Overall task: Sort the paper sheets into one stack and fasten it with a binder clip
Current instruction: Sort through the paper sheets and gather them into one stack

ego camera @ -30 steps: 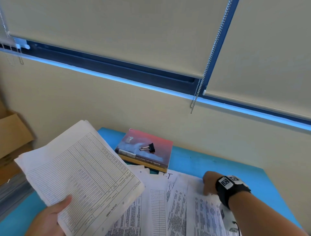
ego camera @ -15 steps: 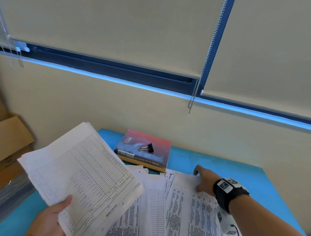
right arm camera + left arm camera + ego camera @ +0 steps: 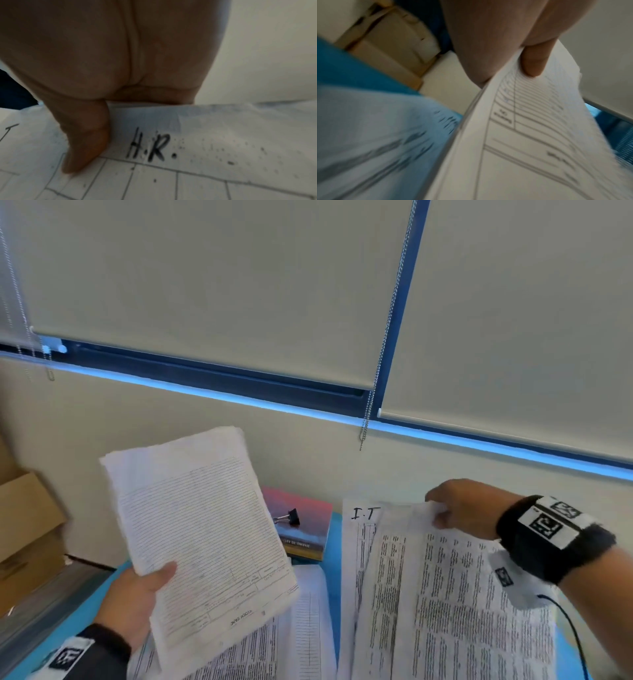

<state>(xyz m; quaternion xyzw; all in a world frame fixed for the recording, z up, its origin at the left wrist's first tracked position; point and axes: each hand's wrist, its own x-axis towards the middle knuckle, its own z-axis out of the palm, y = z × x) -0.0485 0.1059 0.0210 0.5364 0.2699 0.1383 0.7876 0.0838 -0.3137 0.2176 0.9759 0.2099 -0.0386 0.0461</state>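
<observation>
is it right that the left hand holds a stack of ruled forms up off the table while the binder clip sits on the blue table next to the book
Not quite. The binder clip sits on top of the red book, not on the blue table beside it; the head view shows this. The rest holds: the left hand holds the stack of ruled forms up off the table.

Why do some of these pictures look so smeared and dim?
Head view: motion smears the printed sheets; the binder clip is soft. Left wrist view: the table papers streak, the held stack is clearer. Right wrist view: the right hand is shadowed; "H.R." stays readable.
</observation>
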